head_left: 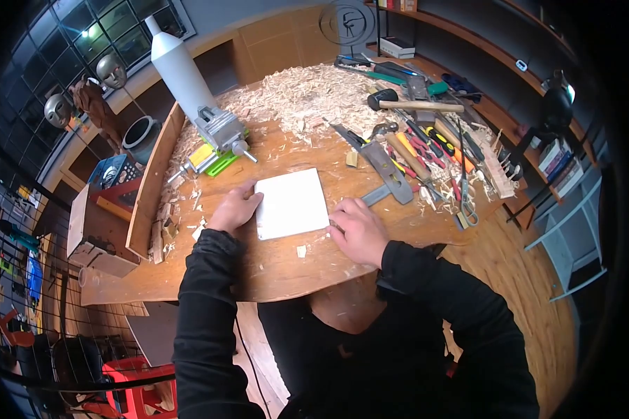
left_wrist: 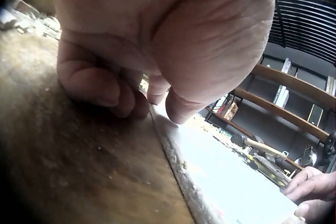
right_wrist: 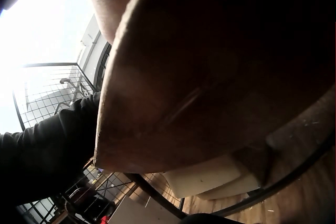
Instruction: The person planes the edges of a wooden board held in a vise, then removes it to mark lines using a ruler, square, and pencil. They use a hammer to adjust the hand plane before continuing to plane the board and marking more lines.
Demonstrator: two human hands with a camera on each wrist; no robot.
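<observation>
I watched one white panel [head_left: 291, 204] lying flat on the wooden tabletop [head_left: 210, 276], between the hands. Its top was plain and bright, and its side edge looked rough and thick in the left wrist view. It was nearly square, so I could not pick out a long axis; its sides ran away from the person, leaning slightly left, and the far edge's right end lay farther out. The left hand [head_left: 236, 208] held the left edge, thumb on top, fingers curled beside it. The right hand [head_left: 360, 232] pinched the near right corner with bent fingers. One pale chip [head_left: 301, 251] lay nearer the person, between the hands. I counted one black-headed mallet [head_left: 421, 106] beyond the right hand, and two silvery masks [head_left: 111, 72] well beyond the left.
</observation>
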